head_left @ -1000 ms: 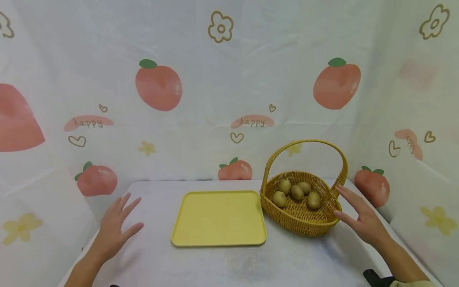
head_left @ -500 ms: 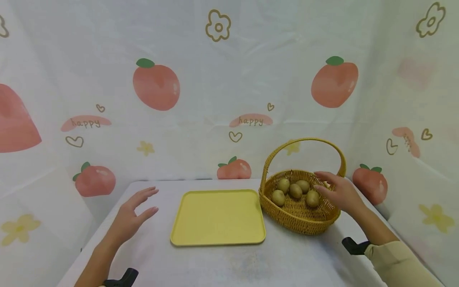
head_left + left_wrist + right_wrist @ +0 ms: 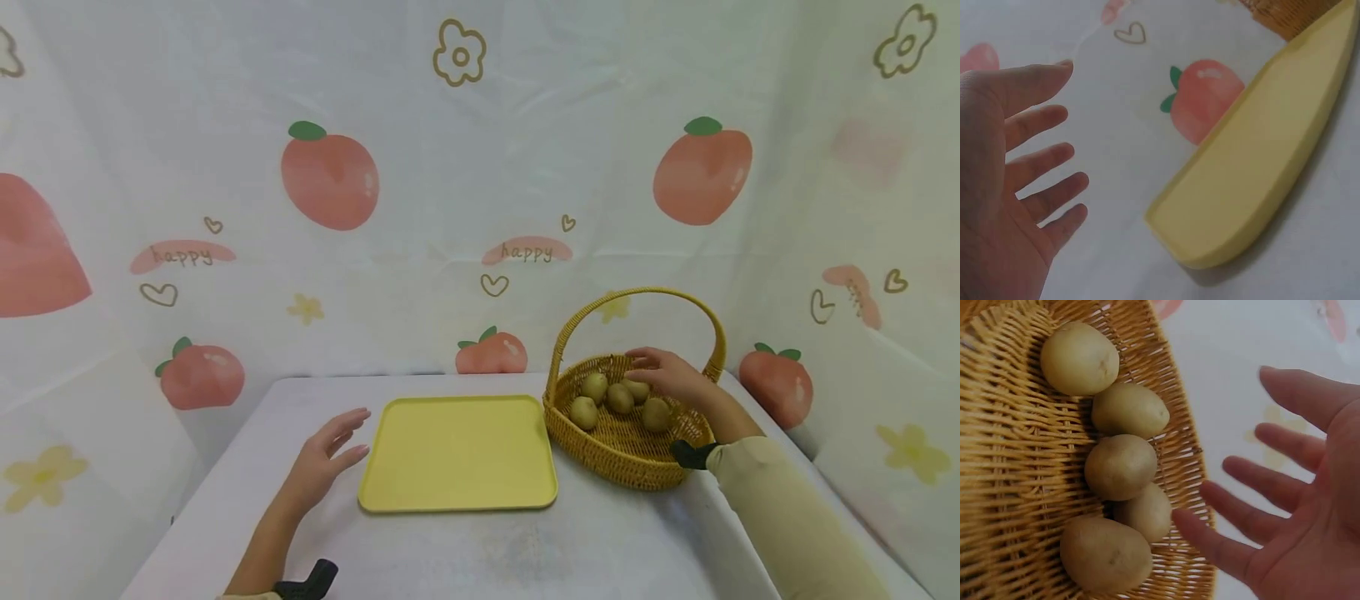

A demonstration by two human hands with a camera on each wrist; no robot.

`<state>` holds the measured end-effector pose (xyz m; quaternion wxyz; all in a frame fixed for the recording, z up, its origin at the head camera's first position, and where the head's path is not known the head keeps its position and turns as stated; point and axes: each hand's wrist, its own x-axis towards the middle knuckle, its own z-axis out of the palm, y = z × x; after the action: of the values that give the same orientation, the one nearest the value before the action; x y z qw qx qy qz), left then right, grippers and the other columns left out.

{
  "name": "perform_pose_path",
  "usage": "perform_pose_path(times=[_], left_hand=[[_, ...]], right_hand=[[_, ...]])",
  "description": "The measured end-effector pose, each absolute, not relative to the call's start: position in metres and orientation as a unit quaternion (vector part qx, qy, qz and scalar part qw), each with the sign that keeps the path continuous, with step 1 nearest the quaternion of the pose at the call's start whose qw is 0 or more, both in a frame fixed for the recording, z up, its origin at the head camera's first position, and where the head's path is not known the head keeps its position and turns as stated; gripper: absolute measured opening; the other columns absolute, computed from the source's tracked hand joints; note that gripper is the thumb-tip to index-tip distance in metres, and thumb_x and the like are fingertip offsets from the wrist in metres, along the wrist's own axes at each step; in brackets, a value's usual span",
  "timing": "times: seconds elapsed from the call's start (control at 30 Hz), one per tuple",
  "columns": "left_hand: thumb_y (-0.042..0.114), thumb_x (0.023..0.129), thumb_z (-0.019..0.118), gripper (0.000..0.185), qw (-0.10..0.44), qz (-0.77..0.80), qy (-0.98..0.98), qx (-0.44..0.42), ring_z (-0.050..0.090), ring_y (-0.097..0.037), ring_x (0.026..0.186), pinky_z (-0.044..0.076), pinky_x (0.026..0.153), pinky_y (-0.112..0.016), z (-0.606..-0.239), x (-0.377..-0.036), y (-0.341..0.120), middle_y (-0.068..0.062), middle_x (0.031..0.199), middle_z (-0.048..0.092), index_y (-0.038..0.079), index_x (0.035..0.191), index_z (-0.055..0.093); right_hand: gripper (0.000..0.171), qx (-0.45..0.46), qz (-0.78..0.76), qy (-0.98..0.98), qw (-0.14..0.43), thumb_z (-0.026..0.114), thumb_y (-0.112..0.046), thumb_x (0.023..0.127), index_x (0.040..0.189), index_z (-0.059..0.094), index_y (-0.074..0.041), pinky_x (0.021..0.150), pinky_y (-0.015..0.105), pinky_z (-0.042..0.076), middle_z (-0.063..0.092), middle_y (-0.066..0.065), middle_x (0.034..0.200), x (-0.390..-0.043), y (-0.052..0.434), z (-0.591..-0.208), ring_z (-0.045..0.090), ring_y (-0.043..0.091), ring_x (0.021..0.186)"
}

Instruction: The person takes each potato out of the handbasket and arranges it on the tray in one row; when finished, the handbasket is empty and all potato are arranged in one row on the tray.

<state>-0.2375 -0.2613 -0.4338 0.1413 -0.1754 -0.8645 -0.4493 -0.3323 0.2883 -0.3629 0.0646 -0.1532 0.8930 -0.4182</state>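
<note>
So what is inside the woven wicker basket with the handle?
The woven wicker basket holds five small brownish-green kiwifruits. The right hand hovers open above them, partly covering one in the head view.

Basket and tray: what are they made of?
The basket looks like woven wicker or rattan, golden and a bit shiny: you can see the braided strands. The tray is probably plastic: smooth, matte, pale yellow, with a rounded raised rim.

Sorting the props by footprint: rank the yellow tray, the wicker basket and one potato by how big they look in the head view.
1. Tray, the widest.
2. Basket, close behind; its tall handle makes the ranking unsure.
3. Potato, plainly the smallest.
</note>
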Motion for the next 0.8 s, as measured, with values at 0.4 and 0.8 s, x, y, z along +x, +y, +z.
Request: perform_pose_path(times=[0.4, 0.8], left_hand=[[0.019, 0.084, 0.077, 0.067, -0.001, -0.509, -0.859, -0.053, 0.035, -0.044, 0.136, 0.034, 0.109, -0.05, -0.469, -0.25, -0.26, -0.024, 0.15, 0.036, 0.008, 0.143, 0.046], [0.008, 0.074, 0.082, 0.076, -0.029, -0.488, -0.87, -0.059, 0.047, -0.044, 0.127, 0.042, 0.103, -0.046, -0.474, -0.252, -0.264, -0.029, 0.14, 0.045, -0.001, 0.141, 0.046]], right_hand=[[0.053, -0.1, -0.438, 0.879, 0.161, 0.058, -0.016, 0.098, 0.141, 0.04, 0.009, 0.086, 0.056, 0.052, 0.033, 0.038, 0.143, -0.355, 0.278, -0.387, 0.033, 0.055, 0.13], [0.045, -0.105, -0.339, 0.923, 0.149, 0.062, 0.001, 0.082, 0.126, 0.056, 0.008, 0.079, 0.046, 0.053, 0.052, 0.03, 0.125, -0.363, 0.268, -0.394, 0.053, 0.04, 0.107]])
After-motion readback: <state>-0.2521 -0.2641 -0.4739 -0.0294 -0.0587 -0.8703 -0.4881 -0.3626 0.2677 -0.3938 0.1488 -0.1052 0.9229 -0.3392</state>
